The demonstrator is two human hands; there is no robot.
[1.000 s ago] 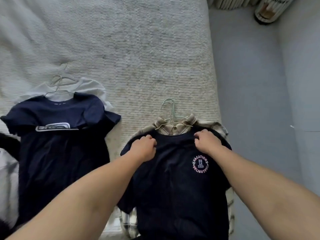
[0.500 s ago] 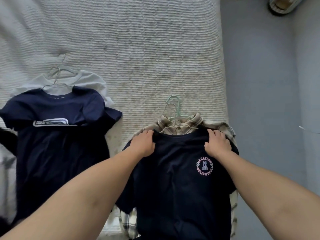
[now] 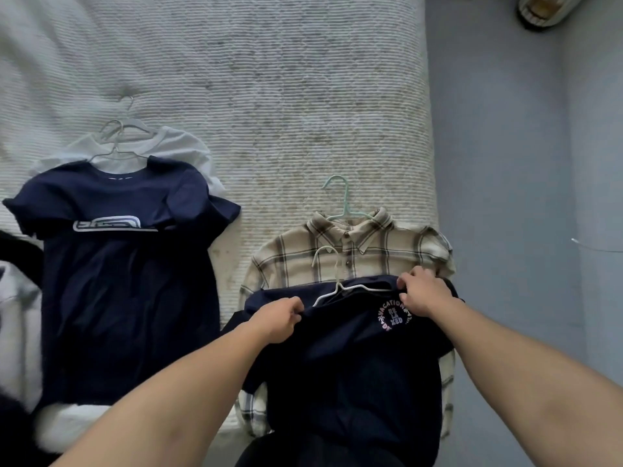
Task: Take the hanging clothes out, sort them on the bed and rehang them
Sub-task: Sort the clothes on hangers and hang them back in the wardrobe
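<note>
Head view: the left hand (image 3: 281, 318) is curled on the left shoulder seam of a navy T-shirt with a round chest print (image 3: 357, 358), while the right hand (image 3: 423, 294) pinches the right shoulder beside the collar. Both hands are closed on the cloth. A white hanger (image 3: 337, 283) is threaded through the neck opening, its hook lying on the garment underneath. The navy shirt is seen resting on a beige plaid shirt (image 3: 354, 251), which is laid flat near the right edge of the bed (image 3: 269, 79) and is carried on a mint-green hanger (image 3: 342, 200).

To the left, well apart, a second navy T-shirt with a white logo (image 3: 124, 264) is spread over a white T-shirt (image 3: 175, 146), each on a pale wire hanger (image 3: 116, 143). Dark and grey garments are partly cut off at the left edge of the frame. The blue floor (image 3: 505, 163) runs alongside the bed.

The held shirt is judged light, soft and limp: it is likely to sag and fold wherever it is unsupported, and could slide off the smooth hanger if tilted. A hold at both shoulders, or on the hanger's neck below the hook, is judged the surest place to lift it. Sorting appears to be under way, with rehanging not yet begun.
</note>
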